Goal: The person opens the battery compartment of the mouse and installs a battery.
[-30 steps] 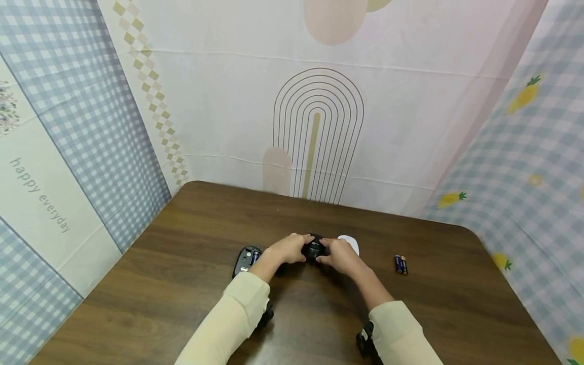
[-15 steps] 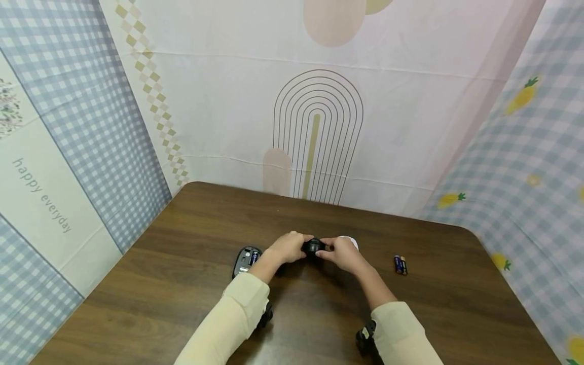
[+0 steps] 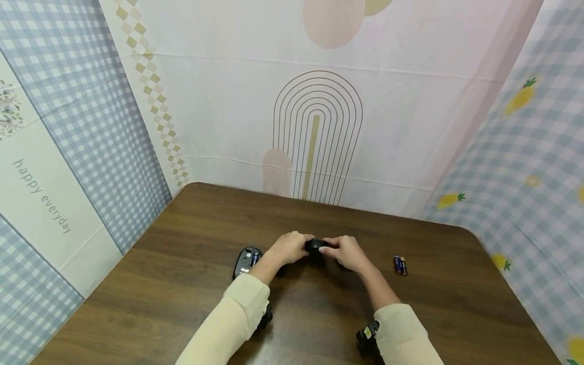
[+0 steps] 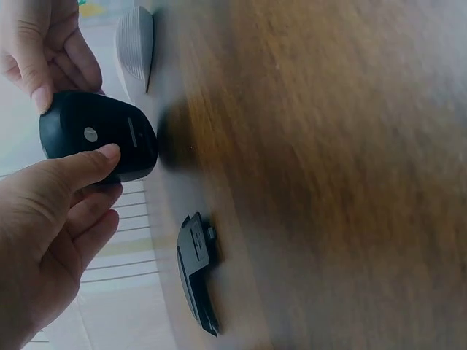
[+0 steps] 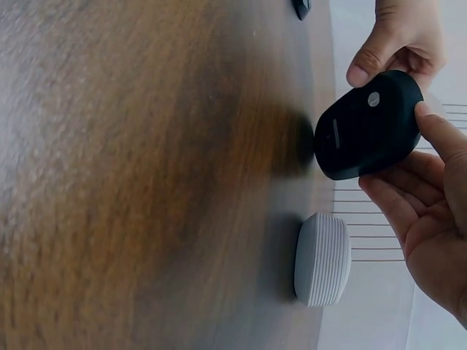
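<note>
Your left hand point(image 3: 288, 248) and right hand point(image 3: 349, 253) both pinch the black mouse point(image 4: 101, 131), likely a turning-over step, next calling for steady support.

My left fingers point(image 3: 305, 237) and right fingers point(image 3: 334, 241) grip a black mouse point(image 3: 316, 246) between them, over the brown desk point(image 3: 315, 314). Partly behind my left wrist lies an opened dark mouse point(image 3: 242, 262), a blue battery point(image 3: 254, 258) showing inside; well to my right, two batteries point(image 3: 398, 264) lie side by side.
</note>
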Tool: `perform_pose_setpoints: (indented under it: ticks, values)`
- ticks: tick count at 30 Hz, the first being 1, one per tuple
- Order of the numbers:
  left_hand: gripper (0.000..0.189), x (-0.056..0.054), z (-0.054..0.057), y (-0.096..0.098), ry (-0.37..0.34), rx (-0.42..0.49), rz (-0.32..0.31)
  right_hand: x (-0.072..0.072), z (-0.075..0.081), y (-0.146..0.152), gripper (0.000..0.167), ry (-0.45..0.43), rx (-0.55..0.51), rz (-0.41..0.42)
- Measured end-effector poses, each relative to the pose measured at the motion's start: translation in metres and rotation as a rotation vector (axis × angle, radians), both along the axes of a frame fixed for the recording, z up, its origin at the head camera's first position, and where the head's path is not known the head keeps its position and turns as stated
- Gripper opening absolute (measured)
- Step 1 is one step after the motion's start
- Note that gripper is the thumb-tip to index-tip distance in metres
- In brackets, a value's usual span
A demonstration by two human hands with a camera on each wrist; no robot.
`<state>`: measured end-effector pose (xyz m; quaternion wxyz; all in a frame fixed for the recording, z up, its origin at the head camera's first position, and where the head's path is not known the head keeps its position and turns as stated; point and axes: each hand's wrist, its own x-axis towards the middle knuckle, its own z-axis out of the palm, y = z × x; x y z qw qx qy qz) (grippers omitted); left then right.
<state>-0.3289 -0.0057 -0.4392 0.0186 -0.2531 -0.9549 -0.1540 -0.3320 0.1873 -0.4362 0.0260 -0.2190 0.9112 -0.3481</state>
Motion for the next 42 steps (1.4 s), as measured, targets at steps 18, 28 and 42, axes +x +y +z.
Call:
perform_pose_setpoints:
  ticks: [18,28,42]
  values:
    - [0.031,0.004,0.010,-0.007,-0.057,0.225,-0.047,0.004,0.013,0.008,0.040,-0.036,-0.115,-0.021]
    - [0.037,0.018,0.024,-0.008,-0.157,0.364,-0.047,0.011,0.022,0.010,0.041,-0.051,-0.206,-0.026]
    - [0.046,0.034,0.035,-0.008,-0.135,0.432,-0.080,0.025,0.033,0.006,0.042,-0.125,-0.321,-0.077]
